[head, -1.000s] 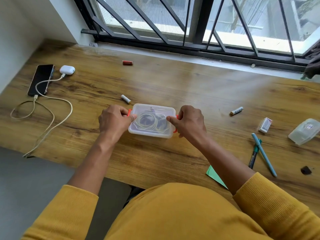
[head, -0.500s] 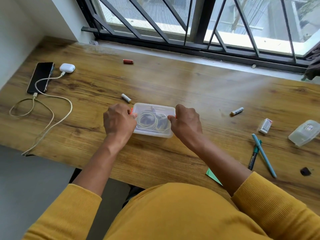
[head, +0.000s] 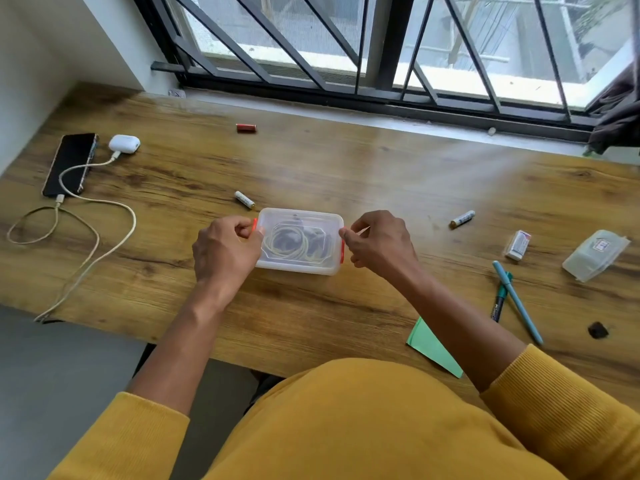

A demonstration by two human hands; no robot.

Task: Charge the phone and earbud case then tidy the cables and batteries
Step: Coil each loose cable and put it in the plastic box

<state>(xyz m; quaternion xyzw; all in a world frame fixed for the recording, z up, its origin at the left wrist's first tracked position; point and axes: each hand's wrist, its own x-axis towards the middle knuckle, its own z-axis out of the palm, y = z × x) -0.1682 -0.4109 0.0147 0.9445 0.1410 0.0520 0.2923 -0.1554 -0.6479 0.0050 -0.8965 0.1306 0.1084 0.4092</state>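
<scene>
A clear plastic box (head: 298,268) with its lid on and orange clips at both ends sits at the table's middle; coiled cables show through it. My left hand (head: 225,251) grips its left end, thumb on the lid over the clip. My right hand (head: 381,247) pinches the right rim with curled fingertips, just above the exposed right clip (head: 342,252). Far left, the black phone (head: 69,164) and white earbud case (head: 124,143) lie with white cables (head: 104,202) plugged in. Loose batteries: a red one (head: 246,127), a white one (head: 244,199), another white one (head: 462,218).
Right of the box lie a small white carton (head: 516,244), a clear plastic pack (head: 594,254), two pens (head: 516,303) and a green paper (head: 433,348). The charging cables trail off the table's front left edge. A barred window runs along the back.
My right hand has slid off the right orange clip, which now shows. The left hand stays at the left end of the box, and the view has shifted slightly.
</scene>
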